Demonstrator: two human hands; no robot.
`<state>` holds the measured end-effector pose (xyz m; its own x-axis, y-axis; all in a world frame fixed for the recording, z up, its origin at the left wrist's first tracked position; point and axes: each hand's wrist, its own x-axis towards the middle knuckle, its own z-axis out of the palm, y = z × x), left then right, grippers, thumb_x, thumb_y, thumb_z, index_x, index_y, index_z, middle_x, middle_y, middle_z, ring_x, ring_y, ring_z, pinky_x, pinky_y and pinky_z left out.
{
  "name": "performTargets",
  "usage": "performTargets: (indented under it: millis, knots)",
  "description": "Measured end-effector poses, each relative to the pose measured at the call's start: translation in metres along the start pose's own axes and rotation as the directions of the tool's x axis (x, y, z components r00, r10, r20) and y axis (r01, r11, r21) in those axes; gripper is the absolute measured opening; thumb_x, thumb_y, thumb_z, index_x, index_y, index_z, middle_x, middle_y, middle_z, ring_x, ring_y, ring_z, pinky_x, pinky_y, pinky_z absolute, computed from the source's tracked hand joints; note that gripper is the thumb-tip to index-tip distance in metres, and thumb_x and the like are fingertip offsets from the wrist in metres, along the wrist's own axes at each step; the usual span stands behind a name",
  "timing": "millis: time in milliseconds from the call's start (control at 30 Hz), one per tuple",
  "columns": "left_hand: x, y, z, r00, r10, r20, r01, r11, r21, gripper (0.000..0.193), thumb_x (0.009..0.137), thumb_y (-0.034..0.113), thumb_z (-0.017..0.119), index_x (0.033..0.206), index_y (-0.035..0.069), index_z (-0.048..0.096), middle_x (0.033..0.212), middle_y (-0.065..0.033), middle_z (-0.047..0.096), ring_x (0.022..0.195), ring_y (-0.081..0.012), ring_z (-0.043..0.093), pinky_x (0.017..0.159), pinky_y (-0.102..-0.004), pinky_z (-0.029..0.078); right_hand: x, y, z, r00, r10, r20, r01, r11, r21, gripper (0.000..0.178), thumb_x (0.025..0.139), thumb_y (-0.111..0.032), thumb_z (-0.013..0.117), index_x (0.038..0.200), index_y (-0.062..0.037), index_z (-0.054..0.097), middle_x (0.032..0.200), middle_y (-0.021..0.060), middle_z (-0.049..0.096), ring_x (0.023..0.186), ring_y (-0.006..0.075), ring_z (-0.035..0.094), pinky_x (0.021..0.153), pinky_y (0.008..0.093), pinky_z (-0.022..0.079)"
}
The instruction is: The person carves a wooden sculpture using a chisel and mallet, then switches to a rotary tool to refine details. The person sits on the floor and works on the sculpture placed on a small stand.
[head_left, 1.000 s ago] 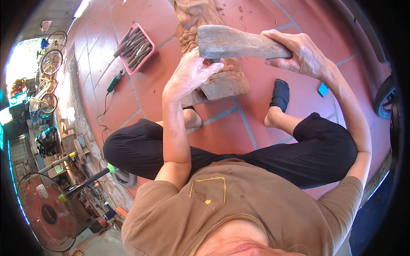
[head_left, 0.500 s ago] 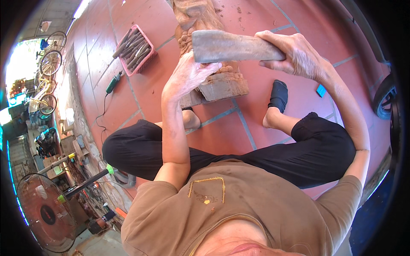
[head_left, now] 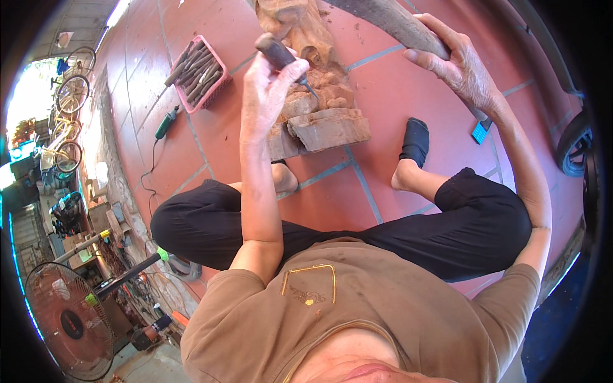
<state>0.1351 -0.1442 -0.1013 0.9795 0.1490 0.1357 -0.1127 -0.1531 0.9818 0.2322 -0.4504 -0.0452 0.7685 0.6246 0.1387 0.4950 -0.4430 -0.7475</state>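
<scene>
My left hand (head_left: 260,92) is closed around the dark wooden handle of a carving chisel (head_left: 274,52). The thin metal blade slants down, its tip at the lower part of a brown wood carving (head_left: 329,122). The carving lies on the floor in front of me, its rough, cracked end toward me. Raised off to the right, my right hand (head_left: 461,71) grips a long wooden mallet (head_left: 393,20), which points to the upper left and stands apart from the chisel. Part of the mallet passes out of the top of the picture.
A pink basket (head_left: 225,79) of several wooden-handled tools stands left of the carving, near a green corded rotary tool (head_left: 167,122). Close to my right forearm lies a small blue object (head_left: 479,133). A fan (head_left: 69,321) is at lower left, and a wheel (head_left: 573,144) at the right.
The mallet has swung up and to the right, away from the chisel, uncovering its handle. My left hand, hidden partly behind the mallet before, now shows higher and slightly left.
</scene>
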Motion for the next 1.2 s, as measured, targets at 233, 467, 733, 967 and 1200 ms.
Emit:
performTargets:
  millis: [233,467,733,967,1200]
  knots:
    - [-0.002,0.022,-0.001,0.975,-0.023,-0.223,0.030,0.999,0.027,0.033,0.082,0.015,0.084,0.095,0.003,0.057,0.073,-0.0025,0.063,0.060,-0.0063,0.059,0.052,-0.0205,0.048,-0.001,0.002,0.009,1.000,-0.008,-0.008,0.008,0.999,0.034,0.053,0.089,-0.038,0.071,0.127,-0.0041,0.057,0.082,0.0033,0.055,0.079,0.0129,0.051,0.070,0.0308,0.044]
    - [-0.001,0.008,0.007,0.963,-0.054,-0.263,0.103,0.980,0.173,0.042,0.081,0.020,0.085,0.108,-0.001,0.060,0.073,-0.0025,0.065,0.064,-0.0063,0.061,0.059,-0.0247,0.053,0.005,-0.001,0.014,0.998,-0.034,0.052,0.032,0.998,0.050,0.050,0.088,-0.039,0.076,0.123,-0.0063,0.062,0.083,0.0047,0.062,0.078,0.0137,0.059,0.072,0.0304,0.047]
    - [-0.007,-0.003,0.016,0.983,-0.044,-0.177,0.107,0.926,0.362,0.037,0.076,0.020,0.083,0.099,0.003,0.060,0.069,-0.0077,0.062,0.059,-0.0165,0.058,0.061,-0.0325,0.052,0.009,-0.002,0.019,0.994,-0.050,0.093,0.045,0.997,0.058,0.050,0.088,-0.038,0.077,0.123,-0.0063,0.061,0.086,0.0061,0.066,0.080,0.0152,0.063,0.074,0.0320,0.049]
    - [-0.022,0.000,0.029,0.984,0.093,-0.151,-0.025,0.917,0.399,0.029,0.079,0.016,0.079,0.088,0.005,0.055,0.066,-0.0083,0.058,0.058,-0.0199,0.057,0.061,-0.0343,0.050,0.010,-0.005,0.022,0.989,-0.053,0.141,0.046,0.998,0.050,0.052,0.087,-0.036,0.077,0.125,-0.0057,0.059,0.088,0.0070,0.066,0.081,0.0161,0.062,0.075,0.0324,0.049]
    - [-0.024,0.002,0.027,0.994,0.051,-0.099,-0.009,0.924,0.382,0.029,0.080,0.019,0.079,0.092,0.006,0.056,0.068,-0.0090,0.060,0.061,-0.0247,0.060,0.064,-0.0373,0.051,0.009,-0.003,0.018,0.985,-0.110,0.131,0.111,0.994,0.000,0.056,0.087,-0.037,0.076,0.129,-0.0060,0.056,0.084,0.0084,0.065,0.077,0.0173,0.062,0.072,0.0330,0.049]
